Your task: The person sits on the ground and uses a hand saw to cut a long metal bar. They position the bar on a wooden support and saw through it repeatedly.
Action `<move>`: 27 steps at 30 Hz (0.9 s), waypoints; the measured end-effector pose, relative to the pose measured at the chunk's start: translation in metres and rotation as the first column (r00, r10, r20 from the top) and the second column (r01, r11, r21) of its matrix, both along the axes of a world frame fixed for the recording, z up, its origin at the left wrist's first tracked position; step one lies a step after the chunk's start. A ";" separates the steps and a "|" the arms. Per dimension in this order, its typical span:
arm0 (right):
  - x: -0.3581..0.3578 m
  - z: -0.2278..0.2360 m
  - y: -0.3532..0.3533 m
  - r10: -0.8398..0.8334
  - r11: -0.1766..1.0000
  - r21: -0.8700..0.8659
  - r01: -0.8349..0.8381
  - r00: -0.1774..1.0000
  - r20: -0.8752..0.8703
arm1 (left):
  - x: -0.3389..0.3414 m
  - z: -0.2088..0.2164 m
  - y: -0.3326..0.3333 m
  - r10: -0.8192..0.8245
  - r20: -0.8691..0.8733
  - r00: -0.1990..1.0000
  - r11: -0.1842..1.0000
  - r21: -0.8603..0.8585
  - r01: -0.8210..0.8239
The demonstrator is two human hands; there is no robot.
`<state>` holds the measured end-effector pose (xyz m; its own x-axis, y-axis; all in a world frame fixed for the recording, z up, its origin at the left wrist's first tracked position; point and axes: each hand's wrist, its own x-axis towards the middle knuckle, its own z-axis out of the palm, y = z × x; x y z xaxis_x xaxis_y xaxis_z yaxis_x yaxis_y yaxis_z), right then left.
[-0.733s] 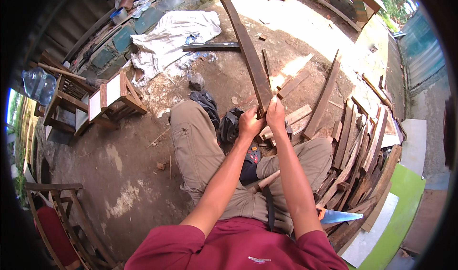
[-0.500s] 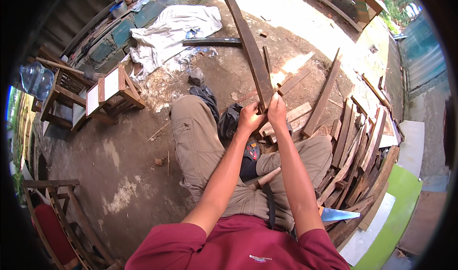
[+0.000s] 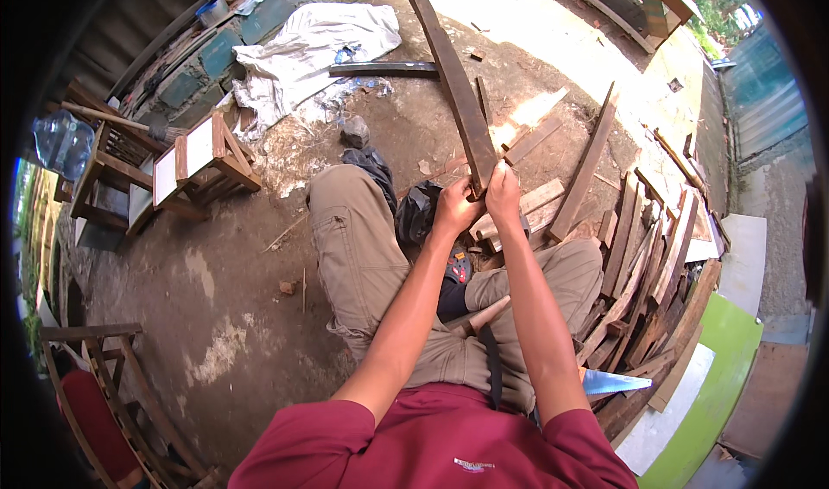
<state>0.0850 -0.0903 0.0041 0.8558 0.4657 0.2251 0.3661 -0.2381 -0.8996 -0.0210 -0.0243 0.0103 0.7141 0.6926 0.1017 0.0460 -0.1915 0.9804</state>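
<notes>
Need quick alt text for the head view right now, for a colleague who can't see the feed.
A seated person grips the near end of a long dark wooden plank with the left hand and right hand, the plank stretching away over bare dirt ground. A pile of wood scraps lies to their right, a small wooden stool to their left.

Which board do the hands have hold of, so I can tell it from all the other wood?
Start at the pile of wooden offcuts by the person's right leg. Just left of it, the left hand and right hand grip the near end of a long dark plank. It alone rises off the ground, running far up past the white cloth.
</notes>
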 end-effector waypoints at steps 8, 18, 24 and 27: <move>0.000 -0.001 -0.002 0.029 0.995 0.095 -0.018 0.993 -0.111 | -0.005 0.009 -0.004 0.017 -0.083 0.996 0.995 -0.095 -0.025; 0.008 0.004 -0.007 0.199 0.973 0.184 -0.140 0.909 -0.365 | -0.004 -0.002 0.000 -0.006 -0.165 0.986 0.998 -0.066 -0.005; 0.019 -0.004 -0.014 0.180 0.965 0.248 -0.090 0.910 -0.372 | 0.000 -0.001 -0.004 -0.038 -0.092 0.995 0.994 -0.103 0.028; 0.021 0.046 0.006 0.012 0.997 0.063 0.046 0.709 -0.705 | -0.010 -0.002 0.002 -0.029 -0.083 0.996 0.991 -0.130 0.018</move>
